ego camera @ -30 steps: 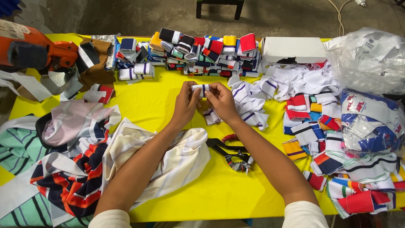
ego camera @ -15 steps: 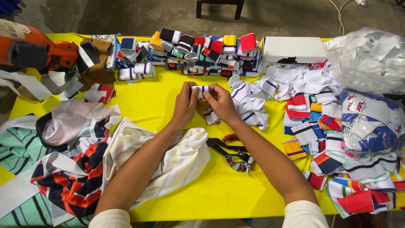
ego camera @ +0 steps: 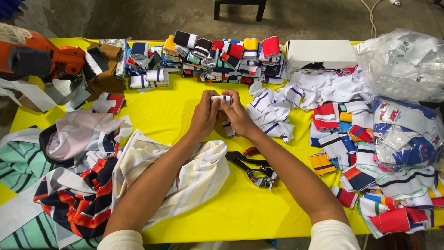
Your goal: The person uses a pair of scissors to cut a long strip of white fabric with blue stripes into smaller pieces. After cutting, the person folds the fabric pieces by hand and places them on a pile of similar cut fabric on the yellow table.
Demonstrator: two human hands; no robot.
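Pinching a small white rolled strip of ribbed cloth (ego camera: 221,98) between them, the left hand (ego camera: 204,115) and the right hand (ego camera: 238,115) meet over the middle of the yellow bench (ego camera: 175,111), the fingers of both closed on the strip's ends. The strip is held just above the bench top, in front of a row of folded coloured cloth rolls (ego camera: 217,56) stacked along the far edge. Just right of the hands lies a loose heap of white strips with dark stripes (ego camera: 273,111). Black scissors (ego camera: 249,163) rest on the bench between the forearms. A cream striped garment (ego camera: 194,176) lies under the left forearm, and a white box (ego camera: 321,53) sits at the far right of the rolls.
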